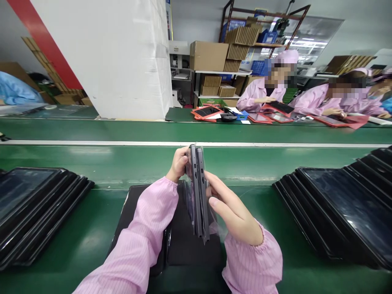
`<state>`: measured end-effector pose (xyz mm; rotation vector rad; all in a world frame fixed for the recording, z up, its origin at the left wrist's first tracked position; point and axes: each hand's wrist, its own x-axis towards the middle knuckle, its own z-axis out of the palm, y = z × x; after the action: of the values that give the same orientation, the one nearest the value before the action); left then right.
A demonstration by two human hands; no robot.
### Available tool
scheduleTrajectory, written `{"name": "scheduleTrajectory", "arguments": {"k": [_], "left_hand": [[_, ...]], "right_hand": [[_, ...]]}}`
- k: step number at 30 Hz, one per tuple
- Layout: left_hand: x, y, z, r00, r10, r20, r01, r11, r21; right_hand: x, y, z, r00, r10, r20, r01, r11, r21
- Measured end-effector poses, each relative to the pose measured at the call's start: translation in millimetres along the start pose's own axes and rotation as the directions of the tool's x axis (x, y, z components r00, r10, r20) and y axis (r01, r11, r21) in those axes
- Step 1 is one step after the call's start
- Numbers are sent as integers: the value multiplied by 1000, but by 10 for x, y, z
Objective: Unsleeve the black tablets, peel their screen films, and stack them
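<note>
Two dark tablets [197, 188] stand on edge, face to face, in front of me, with clear film around them and their port edges turned toward me. My left hand [180, 162] grips their far upper end, its thumb on the left face. My right hand [231, 204] presses its fingers against the right face. Below them lies a black case [194, 249] spread on the green bench, partly covered by my left sleeve and the tablets.
A stack of black-cased tablets [39, 212] sits at the left and another stack [333, 212] at the right. Across the green belt [92, 132], co-workers in pink [254, 92] handle tablets and red sheets. A white pillar [122, 61] stands behind the line.
</note>
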<state>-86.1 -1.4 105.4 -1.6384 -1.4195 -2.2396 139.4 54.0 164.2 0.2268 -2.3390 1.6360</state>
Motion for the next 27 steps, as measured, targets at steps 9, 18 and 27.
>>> {"name": "scheduleTrajectory", "arguments": {"k": [9, 18, 27], "left_hand": [[-16, 58, 35, 997, -68, -38, 69, 997, 24], [-22, 19, 23, 985, -154, -78, 157, 987, 27], [-8, 43, 62, 985, -156, -77, 159, 987, 31]], "right_hand": [[8, -15, 10, 1000, 4, -31, -4, 1000, -25], [45, 91, 11, 993, -51, -107, 52, 999, 5], [42, 85, 12, 990, -4, -142, 3, 1000, -7]]}}
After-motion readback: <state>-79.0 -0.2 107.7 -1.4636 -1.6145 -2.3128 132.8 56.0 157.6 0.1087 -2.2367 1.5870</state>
